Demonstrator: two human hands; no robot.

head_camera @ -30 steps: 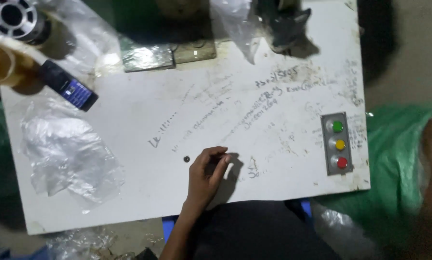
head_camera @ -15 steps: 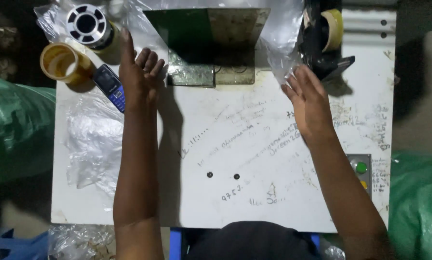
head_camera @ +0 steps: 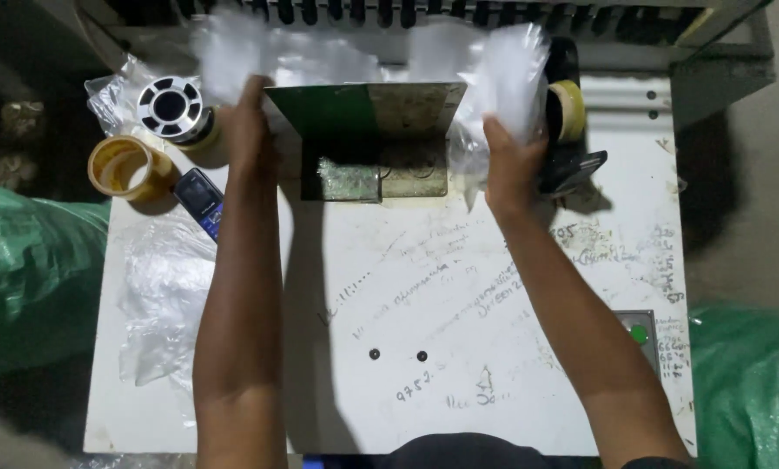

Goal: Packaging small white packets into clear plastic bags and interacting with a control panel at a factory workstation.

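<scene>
Both hands reach to the far edge of the white bench [head_camera: 389,287]: the left hand [head_camera: 244,117] is curled around the blurred left end of a clear plastic bag [head_camera: 502,74], and the right hand [head_camera: 511,165] is closed on its crumpled right end, so the thin, glossy film spans the far edge above a green metal plate [head_camera: 337,113] standing upright there. That plate, with a dull, worn metal base [head_camera: 381,178] at its foot, stands between the two hands and blocks the middle of the bag from the bench top. Just left of the left hand sit a black-and-white spool [head_camera: 171,108] and, nearer the left edge, a round roll of yellowish tape [head_camera: 125,168]; a dark mobile phone [head_camera: 201,200] lies tilted beside the left forearm. A loose sheet of wrinkled clear plastic [head_camera: 159,287] lies flat along the left edge. Right behind the right hand stands a black tape dispenser [head_camera: 572,139] carrying a yellowish roll. The bench top is smooth, scuffed and scribbled over with pen marks, with two small dark holes [head_camera: 398,355] near its near edge and a grey button box with a green button [head_camera: 639,333] at the right edge. Green plastic sacks [head_camera: 25,278] bulge beyond the left and right edges.
</scene>
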